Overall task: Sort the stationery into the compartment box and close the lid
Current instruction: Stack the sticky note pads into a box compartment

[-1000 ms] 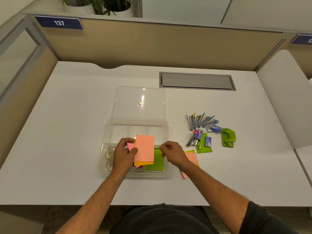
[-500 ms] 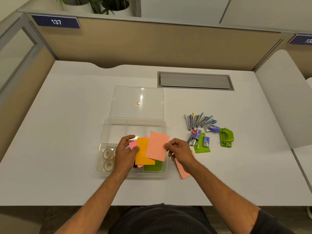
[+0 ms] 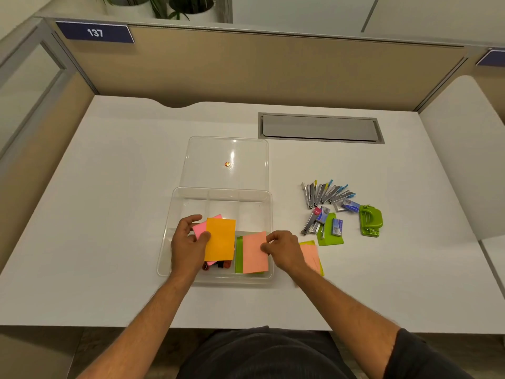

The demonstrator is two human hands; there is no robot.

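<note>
The clear compartment box sits on the white desk directly under both hands, its lid swung open and lying flat on the desk beyond the fingertips. The left hand pinches an orange note pad between thumb and curled fingers, with a pink pad held behind it, both above the box's near middle compartment. The right hand pinches the edge of a salmon pad over the near right compartment, where green pads already lie beneath it. Small dark and red items just below the left hand's pads are too unclear to name.

Under and just past the right wrist, outside the box, more salmon and yellow-green pads lie on the desk. Farther right of that hand are a green stapler, small blue staple boxes, a fan of metal staplers and a green hole punch.

Well beyond the hands, a grey cable hatch is set into the desk. Tan partition panels enclose the desk at the back and sides; a blue plate reading 137 is fixed at the upper left, and potted plants stand on the ledge behind. A second white surface adjoins on the right.
</note>
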